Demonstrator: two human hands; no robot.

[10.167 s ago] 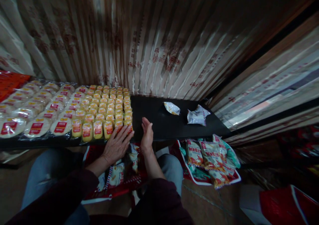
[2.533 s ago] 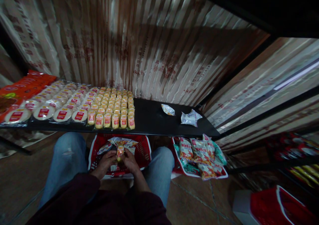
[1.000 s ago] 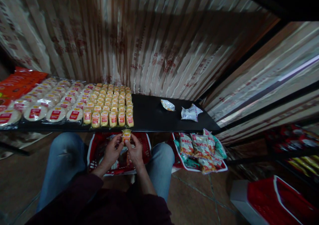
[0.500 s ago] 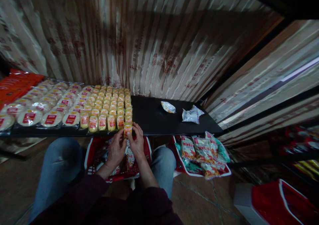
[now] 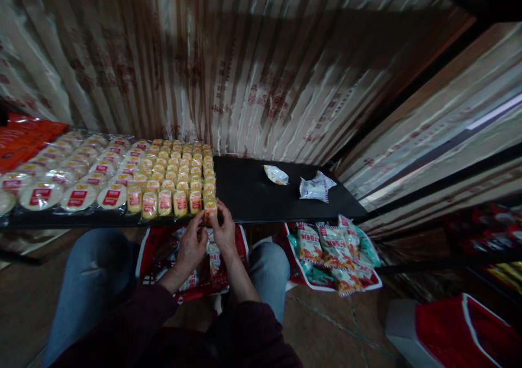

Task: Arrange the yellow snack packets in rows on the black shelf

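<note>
Both hands pinch one small yellow snack packet (image 5: 210, 209) with a red label at the front edge of the black shelf (image 5: 253, 194). My left hand (image 5: 191, 244) grips its left side and my right hand (image 5: 224, 232) its right side. The packet stands at the right end of the front row of several rows of like yellow packets (image 5: 175, 175). Below my hands, between my knees, lies a red basket (image 5: 237, 237) with more packets.
Round flat cakes in clear wrap (image 5: 61, 175) fill the shelf's left part, orange packs (image 5: 20, 139) beyond. Two loose wrappers (image 5: 276, 174) (image 5: 316, 188) lie on the shelf's right. A red tray of snack bags (image 5: 336, 254) rests on the floor, a red box (image 5: 460, 330) at the right.
Both hands lifted one yellow packet from the basket up to the shelf's front edge and set it against the right end of the front row.
</note>
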